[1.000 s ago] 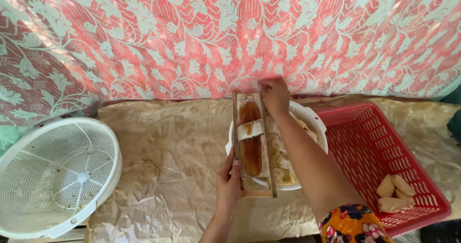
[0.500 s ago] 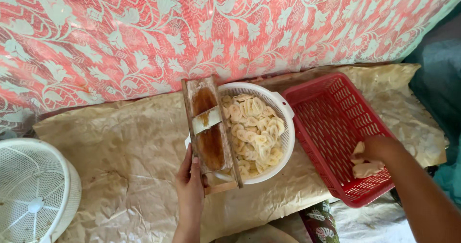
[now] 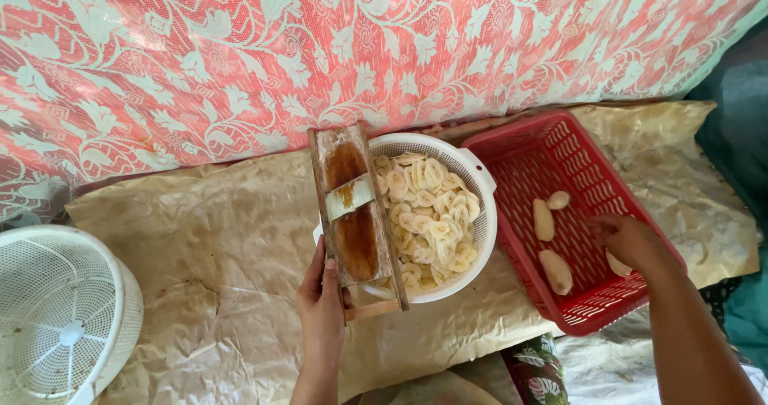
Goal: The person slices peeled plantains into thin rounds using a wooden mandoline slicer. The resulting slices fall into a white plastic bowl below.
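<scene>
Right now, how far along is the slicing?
Done: the white colander holds a heap of slices. In hand: left hand steadies the wooden slicer across it; right hand reaches into the red basket. Left: several peeled pieces there, unsliced.

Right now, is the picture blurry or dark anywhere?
Head view: soft daylight, no glare; the white round basket of pale slices and brown wooden slicer board look sharp; the right hand in the red plastic crate is slightly soft.
</scene>
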